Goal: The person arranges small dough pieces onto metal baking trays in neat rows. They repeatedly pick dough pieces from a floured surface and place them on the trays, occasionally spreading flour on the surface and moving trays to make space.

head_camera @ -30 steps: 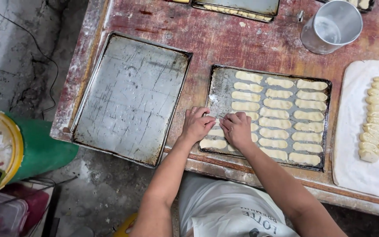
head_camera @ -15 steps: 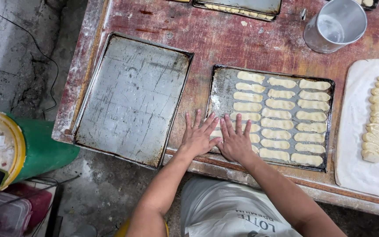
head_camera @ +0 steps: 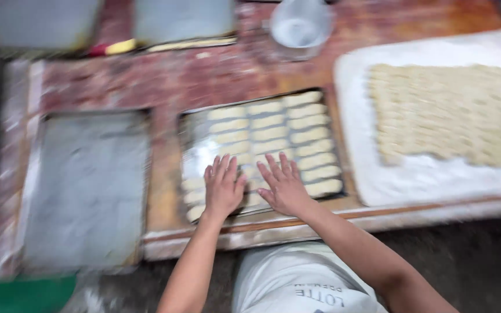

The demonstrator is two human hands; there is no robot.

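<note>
The view is blurred by motion. A metal baking tray point(head_camera: 193, 152) holds rows of pale oblong dough pieces point(head_camera: 273, 134). My left hand point(head_camera: 223, 186) lies flat with fingers spread on the tray's near left part, over dough pieces. My right hand point(head_camera: 285, 184) lies flat beside it, fingers spread, on the near middle of the same tray. Neither hand grips anything.
An empty metal tray point(head_camera: 85, 185) sits to the left on the reddish wooden table point(head_camera: 204, 75). A white floured cloth point(head_camera: 424, 174) with several rows of dough pieces point(head_camera: 445, 113) lies to the right. A clear plastic jug point(head_camera: 300, 26) stands at the back, with more trays point(head_camera: 184, 20) behind.
The camera has swung, so the view now shows more of the right cloth and is blurred. Both hands went from pinching dough to lying flat with fingers spread on the tray.
</note>
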